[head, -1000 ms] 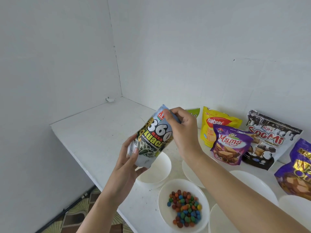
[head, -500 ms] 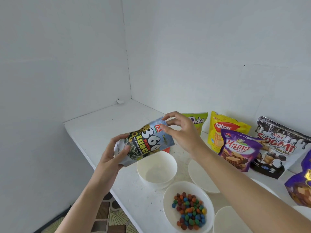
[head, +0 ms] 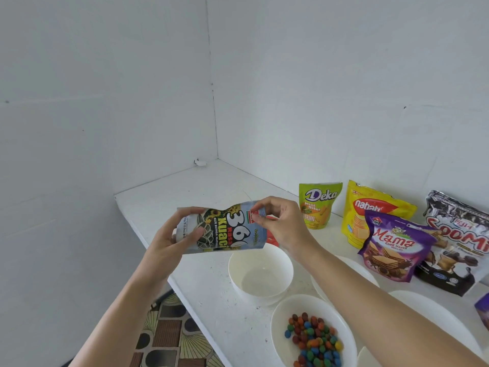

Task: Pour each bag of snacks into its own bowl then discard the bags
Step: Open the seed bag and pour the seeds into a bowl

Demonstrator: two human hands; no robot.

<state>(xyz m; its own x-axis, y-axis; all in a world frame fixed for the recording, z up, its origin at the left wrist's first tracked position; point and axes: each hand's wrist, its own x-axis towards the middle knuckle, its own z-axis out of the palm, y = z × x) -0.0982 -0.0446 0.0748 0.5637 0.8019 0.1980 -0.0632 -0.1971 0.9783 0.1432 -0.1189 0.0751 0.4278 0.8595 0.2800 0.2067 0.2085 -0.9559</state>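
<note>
Presently left hand (head: pixel 172 235) grips the seed bag (head: pixel 225 230), right hand (head: pixel 281 226) pinches its top, just above the empty bowl (head: pixel 260 284); abrupt tearing could scatter seeds.

On our white tabletop (head: pixel 206 186) sits an empty bowl (head: pixel 260 279); a candy bowl (head: pixel 280 321) lies just in front of it, snack bags (head: pixel 394 247) behind to its right.

Head view, close, downward over shelf (head: pixel 185 197)

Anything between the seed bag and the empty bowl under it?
Nothing visible. The left hand and right hand hold the seed bag sideways above the far rim of the empty bowl, open air between them.
</note>
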